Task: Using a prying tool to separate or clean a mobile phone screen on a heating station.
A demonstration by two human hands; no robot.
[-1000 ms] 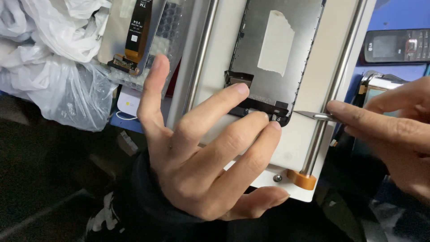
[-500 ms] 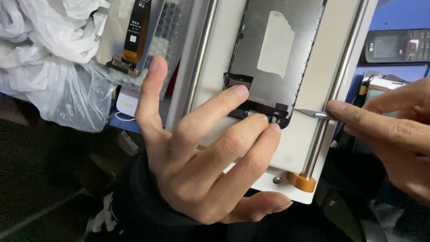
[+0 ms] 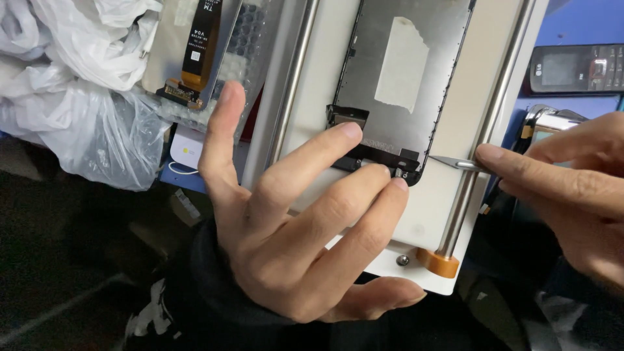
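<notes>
A phone screen panel [image 3: 396, 71] lies back-side up on a white flat pad with two metal rails [image 3: 455, 195]; a strip of pale tape is stuck on the panel. My left hand [image 3: 292, 227] lies over the pad's near end, with its index and middle fingertips pressing on the panel's bottom edge. My right hand [image 3: 565, 188] comes in from the right and pinches a thin metal tool [image 3: 452, 162], whose flat tip touches the panel's lower right corner.
An orange stopper [image 3: 437, 263] sits at the right rail's near end. Crumpled clear plastic bags [image 3: 78, 84] lie at the left, with a screen part and orange flex cable [image 3: 195, 52] beside them. A dark keypad phone [image 3: 575, 68] rests on blue matting at the upper right.
Almost nothing differs; both hands hold the same places, and the tool tip stays at the panel's lower right corner.
</notes>
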